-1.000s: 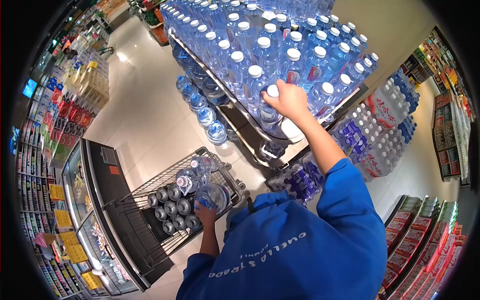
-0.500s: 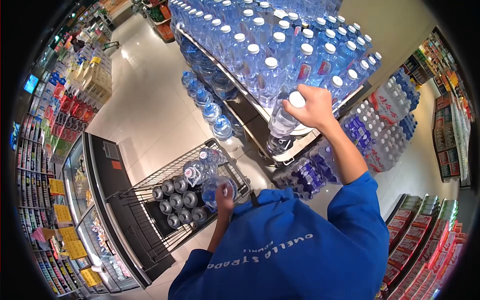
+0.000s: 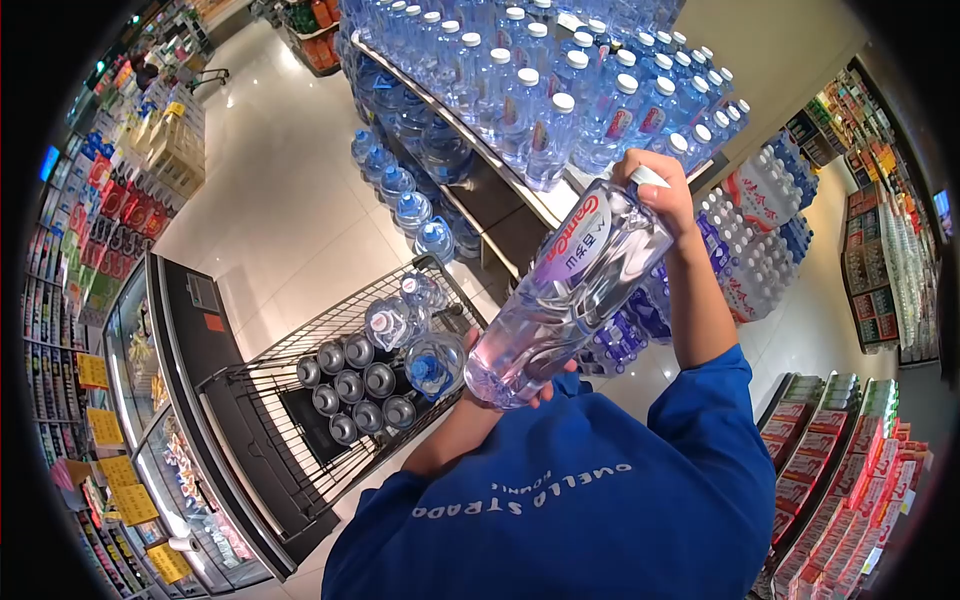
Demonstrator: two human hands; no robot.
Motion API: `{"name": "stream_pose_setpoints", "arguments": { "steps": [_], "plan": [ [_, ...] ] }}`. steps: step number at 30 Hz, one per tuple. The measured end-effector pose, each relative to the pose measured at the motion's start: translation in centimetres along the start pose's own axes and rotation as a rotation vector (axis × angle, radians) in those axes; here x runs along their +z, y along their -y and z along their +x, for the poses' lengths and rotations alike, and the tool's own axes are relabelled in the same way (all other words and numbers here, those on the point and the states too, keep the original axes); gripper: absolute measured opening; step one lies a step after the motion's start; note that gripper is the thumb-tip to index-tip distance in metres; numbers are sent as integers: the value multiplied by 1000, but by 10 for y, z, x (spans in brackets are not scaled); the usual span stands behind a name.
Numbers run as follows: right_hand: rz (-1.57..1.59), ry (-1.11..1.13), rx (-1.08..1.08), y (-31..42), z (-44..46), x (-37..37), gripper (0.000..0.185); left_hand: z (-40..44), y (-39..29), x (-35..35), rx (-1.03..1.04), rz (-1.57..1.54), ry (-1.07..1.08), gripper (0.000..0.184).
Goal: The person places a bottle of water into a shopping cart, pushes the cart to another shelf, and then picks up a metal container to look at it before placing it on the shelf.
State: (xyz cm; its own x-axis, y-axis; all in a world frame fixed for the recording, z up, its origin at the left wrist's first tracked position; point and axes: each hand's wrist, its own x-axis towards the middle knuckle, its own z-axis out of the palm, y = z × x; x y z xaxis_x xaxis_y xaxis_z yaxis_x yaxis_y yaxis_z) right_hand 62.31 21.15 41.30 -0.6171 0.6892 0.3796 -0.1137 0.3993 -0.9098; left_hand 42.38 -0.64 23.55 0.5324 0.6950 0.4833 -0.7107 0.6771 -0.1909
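A large clear water bottle (image 3: 572, 290) with a pink and white label hangs tilted in front of my chest. My right hand (image 3: 660, 190) grips it by its white cap and neck. Under its base is my left hand (image 3: 505, 392), mostly hidden behind the bottle, with fingertips showing at its lower edge. Just left of the base stands the shopping cart (image 3: 330, 330), which holds several dark metallic-looking cylinders (image 3: 350, 385), a blue-capped jug (image 3: 432, 368) and two clear bottles (image 3: 390, 322).
A display of white-capped bottles (image 3: 560, 130) rises ahead, with blue-capped jugs (image 3: 412, 212) on the floor beside it. Wrapped bottle packs (image 3: 745, 265) are stacked at right. A freezer case (image 3: 190, 480) borders the cart, and red cartons (image 3: 835, 500) fill the lower right.
The bottle has come off the display and toward my chest, tilting on the way. My left hand has moved from the cart's jug to the bottle's base.
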Motion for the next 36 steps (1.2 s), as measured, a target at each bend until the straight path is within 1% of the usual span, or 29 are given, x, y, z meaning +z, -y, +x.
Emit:
{"name": "stream_pose_setpoints", "arguments": {
  "steps": [1,2,5,6,7,8,9,10,11,12,14,17,22,25,27,28,30,33,34,36],
  "plan": [
    [27,1,11,-5,-2,0,38,-5,5,8,-14,16,26,115],
    [55,3,20,-9,-3,0,37,-10,10,18,57,-63,-112,115],
    [92,4,76,-8,1,4,37,-5,13,37,126,109,-77,116],
    [78,-14,107,-2,2,7,36,-6,7,44,68,195,-90,113],
    [66,-33,142,3,2,10,36,-8,8,52,102,257,-135,111],
    [26,-1,117,5,2,9,34,-11,11,60,141,318,-182,110],
    [44,-37,134,15,3,19,29,-11,15,72,182,379,-230,109],
    [22,-35,165,14,5,20,27,-13,20,81,249,516,-287,104],
    [1,-34,197,12,6,20,24,-16,22,85,267,562,-335,103],
    [54,-38,227,7,3,20,24,-20,23,88,284,607,-385,102],
    [158,-41,280,-8,1,21,22,-22,29,93,353,672,-429,94],
    [209,-73,284,-14,1,25,23,-19,34,96,384,705,-459,89],
    [264,-50,281,-11,1,28,22,-20,34,96,427,713,-518,88],
    [285,-59,280,-11,1,28,22,-23,35,96,447,780,-590,87],
    [298,-52,302,-15,4,26,23,-24,38,97,469,894,-638,85],
    [298,-51,306,-21,5,25,26,-22,40,98,485,979,-655,84],
    [302,-52,288,-23,6,26,28,-22,34,103,407,1156,-660,82],
    [324,-68,298,-25,8,33,32,-5,48,138,446,1273,-802,81],
    [341,-66,307,-27,8,35,32,-1,50,148,388,1256,-930,82],
    [367,-52,326,-29,9,37,31,1,54,161,357,1472,-929,82]
  ]
}}
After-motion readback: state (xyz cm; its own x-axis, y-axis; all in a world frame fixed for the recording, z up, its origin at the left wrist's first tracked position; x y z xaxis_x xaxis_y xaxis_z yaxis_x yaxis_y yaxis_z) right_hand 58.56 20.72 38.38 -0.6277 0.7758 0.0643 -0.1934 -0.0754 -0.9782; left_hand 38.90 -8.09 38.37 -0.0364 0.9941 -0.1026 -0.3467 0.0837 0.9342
